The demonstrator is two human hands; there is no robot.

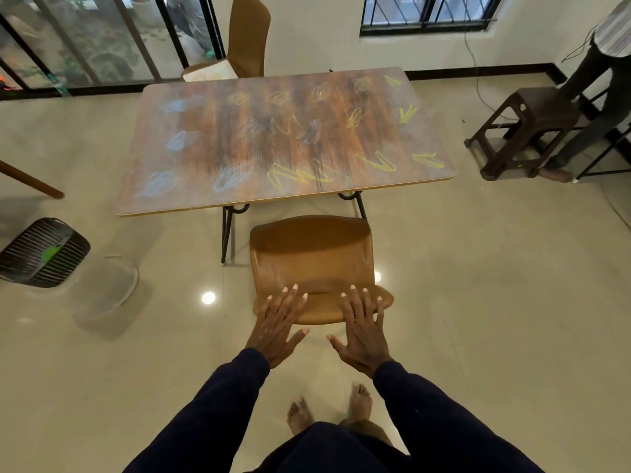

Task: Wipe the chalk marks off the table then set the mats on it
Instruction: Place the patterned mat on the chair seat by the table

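The wooden table (211,145) stands ahead of me, covered in chalk marks (300,174): yellow scribbles on the right and front, pale blue ones on the left, brownish ones in the middle. A tan chair (307,250) stands between me and the table, its back toward me. My left hand (278,324) and my right hand (363,327) are spread flat with straight fingers over the top of the chair back, holding nothing. A light mat-like stack (210,71) lies on the far chair's seat.
A second tan chair (247,32) stands behind the table. A dark slatted basket (41,252) and a clear bowl (109,288) sit on the floor at left. A dark stool (522,128) and a standing person (594,80) are at right. Glass doors lie far left.
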